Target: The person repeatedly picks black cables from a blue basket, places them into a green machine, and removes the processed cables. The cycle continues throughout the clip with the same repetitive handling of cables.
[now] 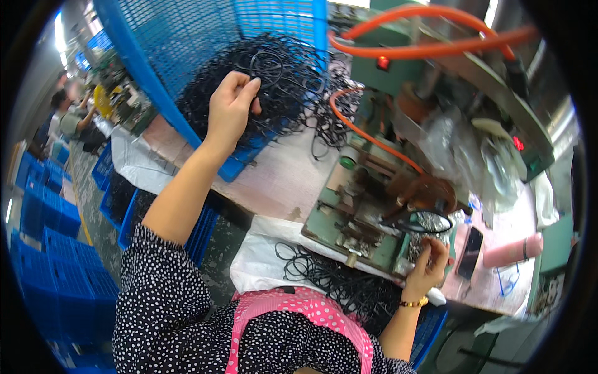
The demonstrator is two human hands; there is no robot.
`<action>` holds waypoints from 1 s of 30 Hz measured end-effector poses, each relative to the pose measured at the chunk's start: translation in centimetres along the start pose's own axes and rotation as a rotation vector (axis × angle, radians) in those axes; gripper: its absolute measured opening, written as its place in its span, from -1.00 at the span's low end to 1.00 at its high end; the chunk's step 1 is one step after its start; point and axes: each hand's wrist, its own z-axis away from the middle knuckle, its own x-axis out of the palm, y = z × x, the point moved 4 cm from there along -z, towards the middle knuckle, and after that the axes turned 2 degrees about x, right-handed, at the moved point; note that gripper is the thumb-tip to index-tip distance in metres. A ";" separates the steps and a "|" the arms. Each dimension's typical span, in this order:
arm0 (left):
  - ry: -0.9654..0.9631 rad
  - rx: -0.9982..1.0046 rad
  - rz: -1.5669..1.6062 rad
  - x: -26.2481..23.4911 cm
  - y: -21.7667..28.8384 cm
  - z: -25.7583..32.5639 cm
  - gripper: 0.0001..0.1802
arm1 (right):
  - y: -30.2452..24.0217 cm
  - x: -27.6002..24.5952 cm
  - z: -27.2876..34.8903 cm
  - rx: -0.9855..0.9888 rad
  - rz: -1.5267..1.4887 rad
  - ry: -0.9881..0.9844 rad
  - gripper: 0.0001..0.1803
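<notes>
My left hand [233, 103] reaches over a large heap of thin black loops [205, 93] inside a tilted blue plastic basket [165, 78]. Thumb and forefinger pinch together on one black loop [268, 67], which rises from the fingertips. Beside a small tray of shiny metal bits [414, 246], my right hand [430, 265] has its fingers curled together; what they hold, if anything, is too small to make out. Just above that hand, another black loop [448, 223] sits at the front of a green bench machine [324, 224].
An orange hose [430, 47] arches over the machine. A phone [469, 252] and a pink bottle [514, 250] lie on the table at right. More black loops [339, 283] rest on white cloth [265, 249] by my lap. Blue crates [47, 249] and people [71, 115] are at left.
</notes>
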 end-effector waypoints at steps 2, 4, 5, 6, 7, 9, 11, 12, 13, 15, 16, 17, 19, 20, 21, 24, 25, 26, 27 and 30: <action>-0.043 -0.088 0.216 1.4 2.0 4.3 -0.88 | -0.3 -0.4 -0.4 -0.018 0.017 -0.032 -0.85; -0.050 0.004 0.263 2.9 4.6 8.0 -0.89 | -0.8 -0.9 -0.8 0.004 -0.018 -0.041 -0.85; -0.063 0.035 0.348 3.7 5.7 9.5 -0.89 | -1.1 -1.1 -1.0 0.047 -0.084 -0.041 -0.84; -0.112 0.064 0.387 4.4 6.7 10.7 -0.88 | -1.7 -1.2 -1.2 0.054 -0.114 -0.044 -0.85; -0.160 0.111 0.448 5.1 7.6 11.6 -0.88 | -1.9 -1.0 -1.3 0.172 -0.313 -0.034 -0.87; -0.209 0.048 0.531 6.8 8.2 12.8 -0.83 | -3.2 -0.7 -1.8 0.266 -0.441 -0.057 -0.88; -0.353 0.014 0.625 8.3 8.7 13.3 -0.75 | -5.2 -0.3 -2.2 0.240 -0.512 -0.093 -0.87; -0.438 -0.057 0.669 8.8 8.9 13.6 -0.76 | -6.1 0.0 -2.5 0.221 -0.528 -0.113 -0.85; -0.525 -0.139 0.720 9.3 9.0 14.0 -0.77 | -7.0 0.2 -2.8 0.210 -0.546 -0.133 -0.84; -0.595 -0.129 0.674 9.5 9.4 14.1 -0.76 | -8.5 0.7 -3.1 0.202 -0.588 -0.185 -0.83; -0.560 -0.097 0.637 9.4 9.4 13.9 -0.76 | -9.1 1.0 -3.2 0.199 -0.607 -0.209 -0.83; -0.538 -0.056 0.641 9.2 9.6 13.9 -0.76 | -9.7 1.4 -3.2 0.169 -0.599 -0.227 -0.83; -0.418 -0.059 0.591 9.1 9.2 13.1 -0.76 | -10.7 2.4 -3.1 0.097 -0.575 -0.258 -0.84; -0.380 -0.037 0.581 9.1 9.1 12.7 -0.76 | -10.9 2.9 -3.0 0.074 -0.507 -0.260 -0.87; -0.330 -0.032 0.574 9.1 8.9 12.3 -0.76 | -10.9 3.6 -2.7 0.121 -0.553 -0.253 -0.87; -0.319 0.052 0.569 9.4 8.7 11.7 -0.77 | -11.1 4.7 -2.4 0.058 -0.472 -0.233 -0.88; -0.320 0.059 0.565 9.5 8.6 11.7 -0.77 | -11.1 5.0 -2.3 0.052 -0.463 -0.223 -0.88; -0.316 0.067 0.572 9.6 8.6 11.7 -0.77 | -11.1 5.3 -2.2 0.046 -0.453 -0.214 -0.89; -0.312 0.074 0.580 9.7 8.5 11.7 -0.77 | -11.2 5.5 -2.2 0.028 -0.428 -0.210 -0.87; -0.294 0.071 0.568 9.8 8.4 11.8 -0.77 | -11.6 6.2 -2.0 0.066 -0.462 -0.206 -0.77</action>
